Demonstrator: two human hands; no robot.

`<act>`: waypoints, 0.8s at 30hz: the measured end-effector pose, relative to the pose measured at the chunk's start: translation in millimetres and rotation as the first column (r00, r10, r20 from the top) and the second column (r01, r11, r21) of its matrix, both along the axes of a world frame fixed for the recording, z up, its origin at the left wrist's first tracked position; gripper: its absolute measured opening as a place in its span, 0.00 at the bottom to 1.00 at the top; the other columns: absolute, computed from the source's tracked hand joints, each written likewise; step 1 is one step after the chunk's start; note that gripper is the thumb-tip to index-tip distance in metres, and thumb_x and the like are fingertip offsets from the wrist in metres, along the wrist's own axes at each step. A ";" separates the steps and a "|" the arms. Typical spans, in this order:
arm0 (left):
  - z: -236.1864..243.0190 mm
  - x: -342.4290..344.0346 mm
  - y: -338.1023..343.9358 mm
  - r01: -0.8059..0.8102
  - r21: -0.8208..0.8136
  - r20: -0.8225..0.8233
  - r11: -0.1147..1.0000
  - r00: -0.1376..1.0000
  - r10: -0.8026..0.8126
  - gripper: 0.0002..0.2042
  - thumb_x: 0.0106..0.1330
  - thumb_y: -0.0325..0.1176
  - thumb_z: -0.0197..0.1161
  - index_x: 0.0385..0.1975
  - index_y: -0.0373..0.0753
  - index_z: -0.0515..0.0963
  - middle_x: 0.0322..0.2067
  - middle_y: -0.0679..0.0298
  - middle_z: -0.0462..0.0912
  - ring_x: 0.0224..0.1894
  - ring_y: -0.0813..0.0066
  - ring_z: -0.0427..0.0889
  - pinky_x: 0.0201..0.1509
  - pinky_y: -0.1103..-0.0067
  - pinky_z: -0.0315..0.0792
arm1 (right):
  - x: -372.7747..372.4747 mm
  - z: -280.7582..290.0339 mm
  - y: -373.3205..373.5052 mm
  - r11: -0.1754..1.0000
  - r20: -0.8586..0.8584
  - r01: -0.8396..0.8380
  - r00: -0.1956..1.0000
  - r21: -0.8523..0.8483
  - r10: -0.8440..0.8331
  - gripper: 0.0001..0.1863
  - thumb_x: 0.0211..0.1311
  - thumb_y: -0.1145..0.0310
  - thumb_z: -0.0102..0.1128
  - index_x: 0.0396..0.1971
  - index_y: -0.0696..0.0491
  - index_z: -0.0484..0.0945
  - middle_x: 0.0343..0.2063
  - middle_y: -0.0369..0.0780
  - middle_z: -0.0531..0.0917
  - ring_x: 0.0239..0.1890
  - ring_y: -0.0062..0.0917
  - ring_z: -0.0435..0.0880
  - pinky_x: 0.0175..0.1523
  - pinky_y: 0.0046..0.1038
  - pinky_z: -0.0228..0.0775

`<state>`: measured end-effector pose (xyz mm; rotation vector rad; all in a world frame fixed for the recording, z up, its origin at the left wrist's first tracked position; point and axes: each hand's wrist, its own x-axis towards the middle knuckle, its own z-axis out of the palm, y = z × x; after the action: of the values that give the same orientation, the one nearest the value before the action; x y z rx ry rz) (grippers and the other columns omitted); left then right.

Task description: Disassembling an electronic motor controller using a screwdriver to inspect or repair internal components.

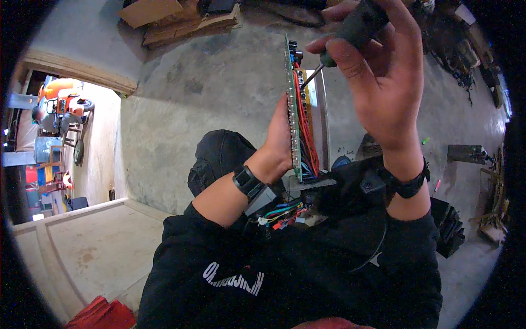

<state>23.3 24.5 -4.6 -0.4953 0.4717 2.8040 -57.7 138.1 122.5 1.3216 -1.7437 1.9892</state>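
My left hand [278,134] is pressed flat along the left face of a green circuit board [293,118], holding it upright and nearly edge-on to me; some of its fingers are hidden. Red wires [307,129] run down the board's right side, beside a row of small parts and a pale strip. Up at the top, my right hand [386,82] is closed around the dark handle of a screwdriver [359,27]. Its thin shaft slants down-left, with the tip at the row of parts on the board. Below the board hang loose coloured wires with plugs [285,214].
Cardboard pieces [175,24] lie on the concrete floor [181,98] at the far side. A doorway at left shows an orange vehicle [63,90]. A pale wooden panel [101,247] and red cloth [101,313] are at lower left. Dark clutter [452,52] lines the right.
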 end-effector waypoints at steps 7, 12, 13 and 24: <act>3.4 0.7 1.8 -0.032 -0.131 0.135 0.991 0.990 0.050 0.19 0.69 0.49 0.44 0.35 0.38 0.72 0.30 0.54 0.79 0.31 0.61 0.81 0.35 0.72 0.78 | 17.9 25.7 -8.1 0.907 -0.263 0.388 0.904 0.166 -0.338 0.24 0.64 0.70 0.57 0.59 0.58 0.65 0.50 0.45 0.74 0.45 0.28 0.80 0.48 0.27 0.75; 24.8 0.0 7.4 0.031 -0.277 0.218 0.960 0.975 0.031 0.21 0.69 0.51 0.43 0.40 0.38 0.73 0.32 0.54 0.80 0.32 0.61 0.83 0.38 0.70 0.79 | -14.4 25.6 32.2 0.960 -0.388 0.146 0.921 0.239 -0.043 0.21 0.66 0.68 0.55 0.56 0.60 0.70 0.49 0.46 0.75 0.44 0.30 0.81 0.47 0.28 0.75; 13.7 -0.2 4.5 0.020 -0.212 0.183 0.977 0.983 0.020 0.21 0.70 0.51 0.42 0.41 0.38 0.73 0.32 0.54 0.80 0.32 0.61 0.83 0.39 0.70 0.79 | -12.8 28.3 29.0 0.950 -0.443 0.208 0.892 0.232 -0.087 0.21 0.64 0.68 0.57 0.55 0.60 0.71 0.48 0.46 0.76 0.43 0.30 0.81 0.46 0.27 0.75; 14.3 -0.2 7.0 0.064 -0.294 0.138 0.954 0.990 -0.024 0.24 0.68 0.55 0.41 0.42 0.39 0.73 0.32 0.55 0.80 0.33 0.62 0.82 0.41 0.70 0.79 | -7.5 23.0 22.1 0.953 -0.443 0.243 0.885 0.183 -0.140 0.22 0.62 0.66 0.60 0.54 0.59 0.72 0.44 0.46 0.77 0.39 0.30 0.82 0.42 0.27 0.77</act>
<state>23.1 31.4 9.8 -0.7187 0.8716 2.6455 -65.1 160.2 145.5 1.4499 -1.8389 1.2934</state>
